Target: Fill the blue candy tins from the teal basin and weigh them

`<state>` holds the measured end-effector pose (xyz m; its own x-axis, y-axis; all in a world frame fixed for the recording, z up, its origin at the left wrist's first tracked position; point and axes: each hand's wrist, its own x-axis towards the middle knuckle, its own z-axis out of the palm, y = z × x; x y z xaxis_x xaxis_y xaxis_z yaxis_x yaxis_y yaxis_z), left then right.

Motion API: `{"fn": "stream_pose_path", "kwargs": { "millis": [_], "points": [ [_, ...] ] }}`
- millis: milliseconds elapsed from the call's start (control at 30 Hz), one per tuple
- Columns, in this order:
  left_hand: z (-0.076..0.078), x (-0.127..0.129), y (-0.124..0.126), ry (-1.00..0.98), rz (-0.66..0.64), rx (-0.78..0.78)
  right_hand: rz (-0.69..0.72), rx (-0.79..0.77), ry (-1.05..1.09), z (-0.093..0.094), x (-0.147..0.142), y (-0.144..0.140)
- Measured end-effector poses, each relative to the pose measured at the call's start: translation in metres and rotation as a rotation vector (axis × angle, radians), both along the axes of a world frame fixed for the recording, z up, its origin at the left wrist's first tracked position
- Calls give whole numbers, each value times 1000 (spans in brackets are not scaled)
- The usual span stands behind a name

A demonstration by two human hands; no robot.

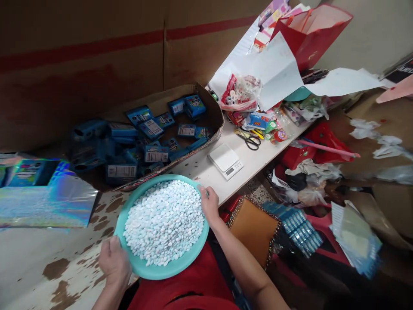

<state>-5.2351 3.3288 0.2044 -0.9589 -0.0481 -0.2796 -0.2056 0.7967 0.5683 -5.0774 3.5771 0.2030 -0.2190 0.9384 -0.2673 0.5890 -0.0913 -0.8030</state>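
A round turquoise basin (161, 271) full of small white and pale blue tablet-like pieces (166, 221) is held in front of my body. My left hand (114, 260) grips its lower left rim, slightly blurred, with the fingers curled. At the upper right rim, my right hand (209, 204) is closed on the edge, thumb on top. The basin's far side is against or just in front of a cardboard box (213, 110) of small blue packets (156, 153). Its near side is over my lap.
A white digital scale (225, 159) lies on the table, with black-handled scissors (250, 140) and small packets beyond. Shiny holographic packaging (48, 206) is at left. A brown-seated stool (253, 228) and bagged goods stand at right. A red paper bag (309, 34) is at the back.
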Motion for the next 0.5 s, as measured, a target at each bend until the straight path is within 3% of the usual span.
{"fn": "stream_pose_path", "kwargs": {
  "millis": [167,333,500],
  "points": [
    [0,4,5,73,68,39,11,-19,9,3,4,-1],
    [-8,9,-1,87,36,97,0,-56,45,9,5,-2],
    [-6,10,-1,55,65,131,16,-89,73,11,1,4]
  ]
}}
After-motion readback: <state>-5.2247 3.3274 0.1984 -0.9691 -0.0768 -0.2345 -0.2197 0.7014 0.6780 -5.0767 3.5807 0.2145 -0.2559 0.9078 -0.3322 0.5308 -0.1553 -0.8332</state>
